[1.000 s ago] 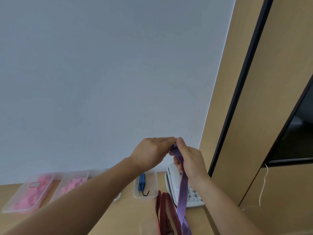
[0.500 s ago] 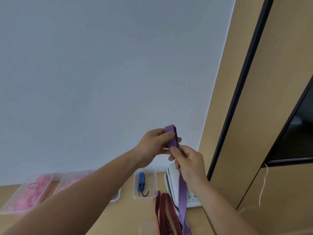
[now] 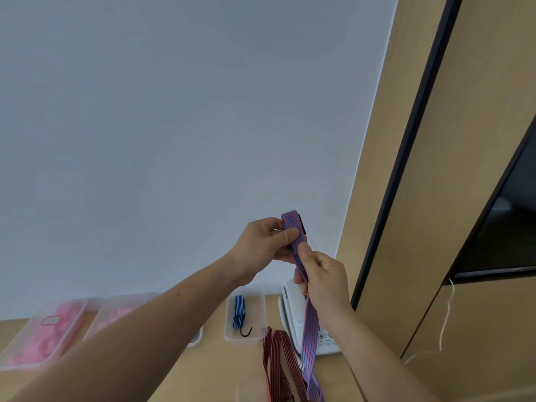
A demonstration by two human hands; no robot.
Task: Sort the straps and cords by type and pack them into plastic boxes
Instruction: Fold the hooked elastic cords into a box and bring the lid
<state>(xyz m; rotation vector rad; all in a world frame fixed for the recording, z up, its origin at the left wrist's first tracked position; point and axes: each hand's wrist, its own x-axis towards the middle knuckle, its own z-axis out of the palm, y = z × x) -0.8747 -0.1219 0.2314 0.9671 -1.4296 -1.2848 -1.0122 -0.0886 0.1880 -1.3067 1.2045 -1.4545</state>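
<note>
Pinching the folded top of the blue-and-red striped strap with the left hand. Gripping its hanging length just below with the right hand, above the counter.

Folded purple-striped strap aloft, blue strap boxed.

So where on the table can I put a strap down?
A bare patch of table lies in front of the box with the blue strap, between the left forearm and the red strap. It is crowded by the phone, where the red strap and the held purple strap lie close, and at the left by the pink-filled boxes.
</note>
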